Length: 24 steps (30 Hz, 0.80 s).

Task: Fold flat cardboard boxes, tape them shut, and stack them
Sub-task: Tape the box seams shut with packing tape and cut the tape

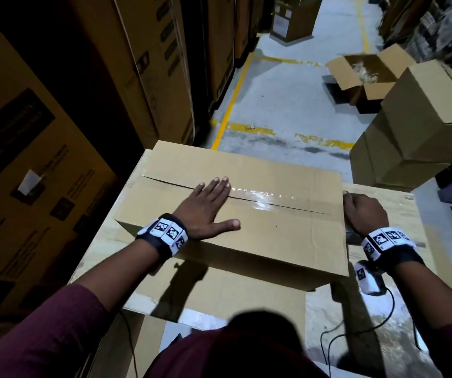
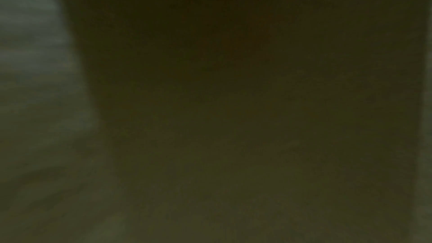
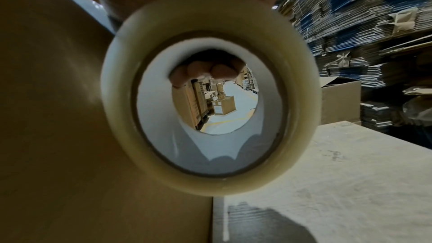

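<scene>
Left hand (image 1: 210, 207) presses flat on the taped box (image 1: 260, 236); right hand (image 1: 363, 211) grips the tape roll (image 3: 210, 95) at its end.

A grey concrete floor (image 1: 287, 85) runs ahead, marked with worn yellow lines (image 1: 230, 105). Tall brown cartons (image 1: 143, 64) line its left side. An open carton holding crumpled plastic (image 1: 366, 72) sits on the floor to the right, another labelled carton (image 1: 293, 20) stands farther off. Bundled flat cardboard sheets (image 3: 364, 6) are piled along the right wall
</scene>
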Each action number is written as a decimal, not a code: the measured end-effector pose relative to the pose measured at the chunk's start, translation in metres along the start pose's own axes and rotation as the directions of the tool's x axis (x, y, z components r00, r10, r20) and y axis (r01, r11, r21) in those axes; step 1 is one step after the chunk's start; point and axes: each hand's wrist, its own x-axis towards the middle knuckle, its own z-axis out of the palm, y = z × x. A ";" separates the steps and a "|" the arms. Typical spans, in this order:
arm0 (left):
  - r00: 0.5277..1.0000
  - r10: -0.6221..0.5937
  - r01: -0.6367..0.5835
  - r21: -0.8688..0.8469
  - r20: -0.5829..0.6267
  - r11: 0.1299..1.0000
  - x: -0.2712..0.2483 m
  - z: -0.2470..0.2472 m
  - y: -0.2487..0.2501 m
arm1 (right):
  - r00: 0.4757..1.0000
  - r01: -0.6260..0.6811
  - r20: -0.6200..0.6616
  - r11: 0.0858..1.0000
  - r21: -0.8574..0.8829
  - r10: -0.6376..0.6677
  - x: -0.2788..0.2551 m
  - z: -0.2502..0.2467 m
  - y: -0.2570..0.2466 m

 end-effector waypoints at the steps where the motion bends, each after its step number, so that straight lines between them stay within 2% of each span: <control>1: 1.000 0.026 -0.026 0.009 0.005 1.000 0.004 0.000 0.012 | 1.000 0.003 -0.025 1.000 0.012 -0.002 0.000 0.001 0.000; 6: 0.991 0.135 -0.135 -0.003 0.004 0.991 0.021 0.000 0.069 | 0.990 -0.016 -0.138 0.989 0.149 0.036 -0.003 0.006 0.008; 9: 0.987 0.162 -0.162 -0.006 -0.004 0.987 0.033 0.002 0.106 | 0.980 -0.042 -0.170 0.948 0.316 0.100 -0.008 0.003 0.011; 10: 0.987 0.160 -0.160 -0.009 -0.002 0.987 0.037 0.001 0.118 | 0.979 -0.013 -0.182 0.922 0.388 0.091 -0.007 0.003 0.015; 12: 0.989 0.146 -0.146 -0.031 0.014 0.989 0.045 -0.005 0.143 | 0.984 -0.004 -0.152 0.860 0.511 0.095 -0.008 0.004 0.024; 16: 0.994 0.110 -0.105 -0.152 0.023 0.983 0.060 -0.023 0.180 | 0.977 -0.179 0.030 0.739 0.649 0.210 -0.016 0.008 0.057; 19: 0.996 0.024 -0.051 -0.319 -0.086 0.946 0.084 -0.036 0.194 | 0.946 -0.324 0.259 0.563 0.760 0.195 -0.031 0.002 0.070; 21: 0.989 -0.047 -0.009 -0.384 -0.137 0.923 0.110 -0.047 0.199 | 0.900 -0.436 0.412 0.336 0.835 0.143 -0.038 0.003 0.077; 22: 0.991 -0.064 0.017 -0.364 -0.120 0.931 0.124 -0.052 0.198 | 0.868 -0.497 0.481 0.221 0.839 0.124 -0.042 0.007 0.079; 24: 0.997 -0.077 0.070 -0.252 -0.016 0.965 0.151 -0.058 0.199 | 0.828 -0.560 0.553 0.124 0.819 0.092 -0.044 0.016 0.082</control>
